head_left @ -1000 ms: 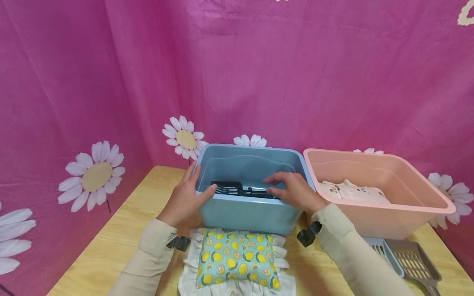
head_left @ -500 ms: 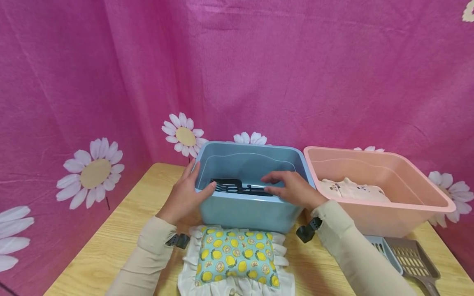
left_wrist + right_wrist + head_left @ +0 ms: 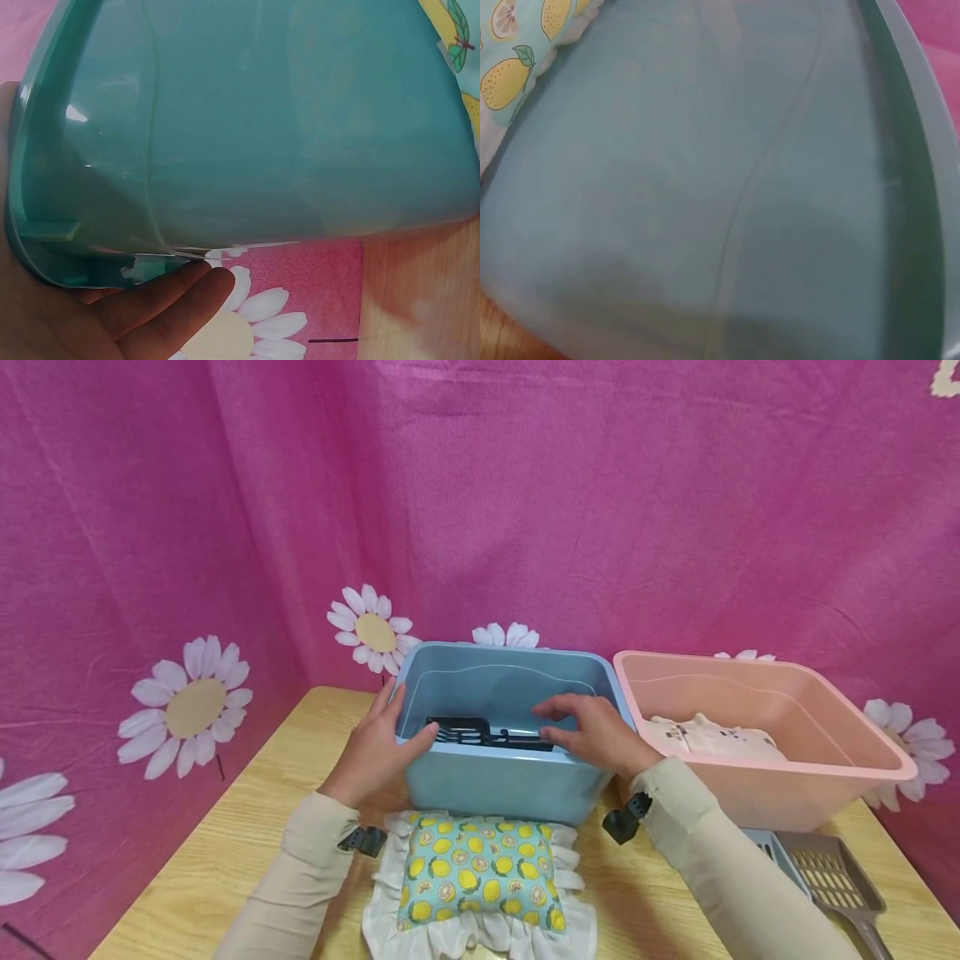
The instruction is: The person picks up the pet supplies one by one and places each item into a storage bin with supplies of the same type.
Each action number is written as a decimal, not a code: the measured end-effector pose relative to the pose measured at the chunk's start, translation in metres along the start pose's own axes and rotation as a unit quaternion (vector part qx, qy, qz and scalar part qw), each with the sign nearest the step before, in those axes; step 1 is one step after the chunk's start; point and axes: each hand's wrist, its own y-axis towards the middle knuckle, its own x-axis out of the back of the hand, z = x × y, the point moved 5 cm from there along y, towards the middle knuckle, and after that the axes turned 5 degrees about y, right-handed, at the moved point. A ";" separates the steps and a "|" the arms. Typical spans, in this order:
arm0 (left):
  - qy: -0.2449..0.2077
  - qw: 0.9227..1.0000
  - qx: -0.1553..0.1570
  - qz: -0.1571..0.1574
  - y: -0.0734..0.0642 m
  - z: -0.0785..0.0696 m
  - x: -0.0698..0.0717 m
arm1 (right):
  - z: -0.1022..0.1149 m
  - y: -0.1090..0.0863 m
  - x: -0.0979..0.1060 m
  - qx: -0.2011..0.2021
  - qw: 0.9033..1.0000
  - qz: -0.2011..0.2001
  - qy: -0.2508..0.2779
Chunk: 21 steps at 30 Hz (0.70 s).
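A blue plastic bin [image 3: 510, 789] stands at the middle of the table. Inside it lies a black slotted scoop [image 3: 459, 732], its handle toward the right. My left hand [image 3: 367, 758] rests at the bin's front-left corner, thumb over the front rim and fairly straight fingers along the outer side; the left wrist view shows two of these fingers [image 3: 180, 307] against the outside. My right hand [image 3: 600, 735] reaches over the front-right rim, its thumb and bent fingers apart above the scoop's handle. The right wrist view shows the bin's outer wall [image 3: 675, 172] but no fingers.
A lemon-print cushion [image 3: 483, 877] with white frills lies before the bin. To the right stands a pink bin [image 3: 772, 787] holding a cream printed cloth item [image 3: 716, 739]. Brown [image 3: 828, 872] and grey-blue slotted scoops [image 3: 783, 860] lie in front. A pink curtain [image 3: 487, 510] hangs behind.
The head view has shifted slightly, so everything sits a little higher in it. Both hands keep nearly the same place at the blue bin, and the black scoop still lies inside.
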 end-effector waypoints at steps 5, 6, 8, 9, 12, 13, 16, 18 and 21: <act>0.000 1.000 0.004 0.004 -0.002 0.000 -0.001 | 0.004 -0.004 0.003 0.010 1.000 -0.015 -0.002; -0.001 1.000 0.004 0.004 -0.002 0.000 -0.001 | 0.004 -0.005 0.005 0.010 1.000 -0.017 -0.001; -0.004 1.000 0.004 0.003 -0.001 0.000 -0.001 | 0.004 -0.006 0.008 0.008 1.000 -0.024 -0.004; -0.005 1.000 0.003 0.002 0.000 0.000 0.000 | 0.004 -0.007 0.010 0.007 1.000 -0.028 -0.005; -0.005 1.000 -0.002 -0.002 0.002 -0.002 0.000 | 0.004 -0.010 0.014 0.008 0.999 -0.039 -0.009; -0.003 1.000 -0.001 -0.002 0.002 -0.002 0.000 | 0.004 -0.011 0.015 0.006 0.999 -0.039 -0.009; 0.003 1.000 -0.002 0.000 0.001 -0.002 0.000 | 0.005 -0.014 0.016 0.002 0.999 -0.036 -0.004; 0.004 1.000 -0.002 0.001 0.000 -0.002 0.000 | 0.005 -0.017 0.018 -0.003 0.999 -0.037 0.001; 0.001 1.000 -0.005 -0.001 -0.001 -0.003 0.001 | 0.007 -0.022 0.020 -0.007 0.999 -0.040 0.006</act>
